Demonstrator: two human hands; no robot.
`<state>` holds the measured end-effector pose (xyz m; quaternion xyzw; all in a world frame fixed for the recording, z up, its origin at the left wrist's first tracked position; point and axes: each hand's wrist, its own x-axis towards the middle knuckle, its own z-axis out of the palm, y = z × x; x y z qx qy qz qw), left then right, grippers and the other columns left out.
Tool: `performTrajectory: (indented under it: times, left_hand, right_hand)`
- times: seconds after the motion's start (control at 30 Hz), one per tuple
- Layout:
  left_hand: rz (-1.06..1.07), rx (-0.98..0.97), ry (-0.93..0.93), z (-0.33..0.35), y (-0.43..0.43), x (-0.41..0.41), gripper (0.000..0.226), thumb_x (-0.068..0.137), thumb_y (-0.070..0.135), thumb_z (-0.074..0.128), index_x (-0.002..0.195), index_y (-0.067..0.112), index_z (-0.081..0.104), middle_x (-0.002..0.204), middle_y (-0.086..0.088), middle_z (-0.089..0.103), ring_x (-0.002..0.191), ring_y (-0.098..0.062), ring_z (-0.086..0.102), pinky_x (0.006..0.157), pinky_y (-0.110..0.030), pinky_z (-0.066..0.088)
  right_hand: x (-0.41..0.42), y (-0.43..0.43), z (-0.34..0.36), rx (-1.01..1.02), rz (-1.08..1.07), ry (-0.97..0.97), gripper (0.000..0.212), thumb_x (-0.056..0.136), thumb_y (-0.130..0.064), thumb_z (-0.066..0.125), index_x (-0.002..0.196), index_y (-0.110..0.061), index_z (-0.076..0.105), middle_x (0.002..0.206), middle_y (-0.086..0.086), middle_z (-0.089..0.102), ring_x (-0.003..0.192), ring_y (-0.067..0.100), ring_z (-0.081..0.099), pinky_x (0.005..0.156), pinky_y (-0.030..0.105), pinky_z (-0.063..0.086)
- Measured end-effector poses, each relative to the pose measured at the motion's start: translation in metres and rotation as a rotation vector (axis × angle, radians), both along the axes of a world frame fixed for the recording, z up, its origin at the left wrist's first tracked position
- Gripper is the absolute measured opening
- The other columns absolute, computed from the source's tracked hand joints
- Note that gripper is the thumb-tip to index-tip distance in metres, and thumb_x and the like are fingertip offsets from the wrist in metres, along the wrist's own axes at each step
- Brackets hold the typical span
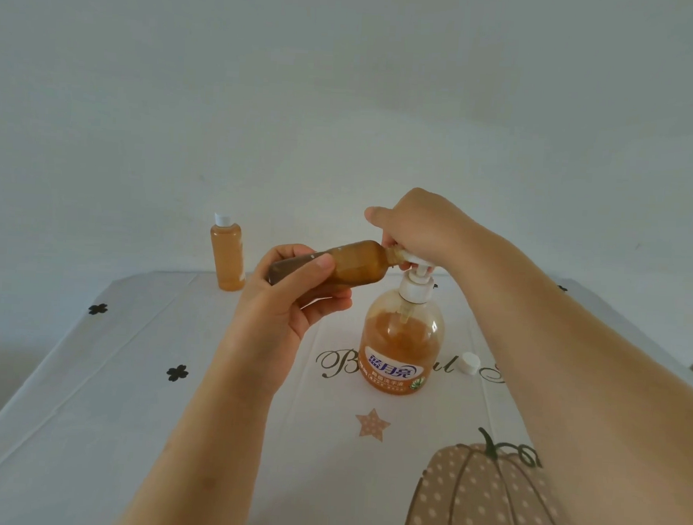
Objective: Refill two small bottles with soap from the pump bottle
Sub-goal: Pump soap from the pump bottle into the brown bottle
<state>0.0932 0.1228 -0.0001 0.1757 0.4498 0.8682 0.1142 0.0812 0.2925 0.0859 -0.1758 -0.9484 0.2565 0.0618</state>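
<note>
The small bottle (pixel 348 268) lies almost level in the middle of the frame, off the table, with its uncapped mouth pointing right and set against the nozzle of the pump head (pixel 417 266). It is amber and looks largely filled with brownish soap. The left hand (pixel 291 295) grips it round the base end, fingers curled under the body and the thumb pressed along the near side. The right hand (pixel 415 225) comes in from the lower right and sits on top of the pump head, its fingers curled down over it and the thumb sticking out to the left above the small bottle's neck. Under it the pump bottle (pixel 403 341) stands upright on the table at centre frame, clear with an orange label, and about two-thirds full of orange soap. A white cap (pixel 469 363) lies on the cloth just right of the pump bottle, apart from it. A capped small bottle (pixel 227 258), full of the same orange soap, stands upright at the far table edge, left of centre and well apart from the hands. The tablecloth (pixel 130 371) is white with black clover marks, script lettering, a dotted star (pixel 372 424) and a dotted pumpkin (pixel 477 502) at the lower right. A plain pale wall (pixel 346 81) fills the upper half.
</note>
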Motion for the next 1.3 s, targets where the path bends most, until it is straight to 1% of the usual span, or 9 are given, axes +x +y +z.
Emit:
performTrajectory:
  times: [0.07,0.13,0.27,0.33,0.43,0.53,0.83,1.13,1.3]
  left_hand:
    - [0.008,-0.003,-0.003,0.001,0.000,0.001,0.026,0.078,0.013,0.073,0.097,0.008,0.055,0.086,-0.012,0.071,0.075,-0.026,0.070,0.068,-0.031,0.058]
    - [0.008,-0.004,-0.005,0.001,0.000,0.002,0.024,0.079,0.012,0.073,0.096,0.008,0.055,0.085,-0.010,0.071,0.075,-0.026,0.070,0.068,-0.031,0.058]
    - [-0.008,0.003,-0.024,0.002,-0.001,0.004,0.023,0.075,0.015,0.069,0.093,0.009,0.056,0.083,-0.010,0.071,0.074,-0.025,0.070,0.067,-0.031,0.058]
    - [-0.015,-0.001,-0.030,0.002,-0.001,0.004,0.024,0.074,0.015,0.069,0.093,0.009,0.056,0.081,-0.010,0.071,0.073,-0.025,0.069,0.066,-0.030,0.058]
    - [-0.015,-0.017,-0.036,0.000,-0.001,0.002,0.025,0.076,0.011,0.075,0.092,0.009,0.056,0.079,-0.010,0.071,0.072,-0.026,0.069,0.065,-0.030,0.058]
    - [-0.024,-0.027,-0.041,-0.003,-0.001,-0.002,0.023,0.074,0.014,0.070,0.092,0.009,0.056,0.078,-0.010,0.071,0.071,-0.025,0.070,0.065,-0.030,0.058]
    - [-0.048,-0.048,-0.051,-0.006,-0.002,-0.006,0.026,0.072,0.014,0.070,0.094,0.009,0.056,0.079,-0.011,0.070,0.069,-0.025,0.070,0.063,-0.029,0.058]
    - [-0.028,-0.043,-0.031,-0.003,-0.003,-0.004,0.027,0.073,0.014,0.070,0.095,0.008,0.055,0.080,-0.011,0.070,0.070,-0.025,0.070,0.064,-0.030,0.058]
    - [-0.010,-0.026,-0.007,0.001,-0.002,-0.001,0.029,0.076,0.012,0.075,0.096,0.009,0.054,0.083,-0.010,0.071,0.074,-0.026,0.070,0.068,-0.031,0.058]
  right_hand:
    - [0.000,-0.002,0.000,0.022,0.002,0.004,0.048,0.099,-0.041,0.044,0.093,-0.004,0.074,0.055,0.003,0.065,0.054,0.024,0.061,0.075,0.032,0.054]
    - [0.000,-0.003,0.000,0.024,-0.011,-0.002,0.048,0.099,-0.041,0.044,0.093,-0.004,0.073,0.054,0.003,0.064,0.054,0.023,0.059,0.069,0.031,0.051]
    - [0.001,-0.005,-0.001,0.058,-0.037,-0.023,0.046,0.098,-0.041,0.043,0.084,-0.007,0.071,0.033,-0.004,0.054,0.051,0.020,0.055,0.060,0.028,0.044]
    - [0.001,-0.005,-0.001,0.069,-0.035,-0.028,0.046,0.099,-0.042,0.042,0.081,-0.009,0.069,0.031,-0.005,0.052,0.050,0.020,0.055,0.058,0.028,0.043]
    - [0.000,-0.003,-0.005,0.062,-0.020,-0.014,0.046,0.098,-0.041,0.042,0.084,-0.007,0.070,0.047,0.001,0.061,0.054,0.021,0.054,0.061,0.030,0.043]
    - [-0.003,-0.001,-0.012,0.076,-0.009,0.012,0.045,0.099,-0.041,0.042,0.086,-0.008,0.069,0.060,0.003,0.058,0.058,0.021,0.052,0.061,0.031,0.040]
    - [-0.003,-0.001,-0.018,0.029,-0.024,0.004,0.047,0.098,-0.040,0.043,0.101,-0.003,0.072,0.060,0.004,0.057,0.056,0.020,0.049,0.059,0.030,0.039]
    - [-0.001,-0.003,-0.014,0.048,-0.036,0.002,0.039,0.098,-0.037,0.045,0.078,-0.010,0.064,0.057,0.002,0.054,0.054,0.020,0.048,0.058,0.029,0.038]
    - [0.000,-0.004,-0.003,0.101,-0.054,0.076,0.043,0.098,-0.038,0.043,0.091,-0.008,0.073,0.066,0.002,0.059,0.057,0.019,0.052,0.059,0.029,0.040]
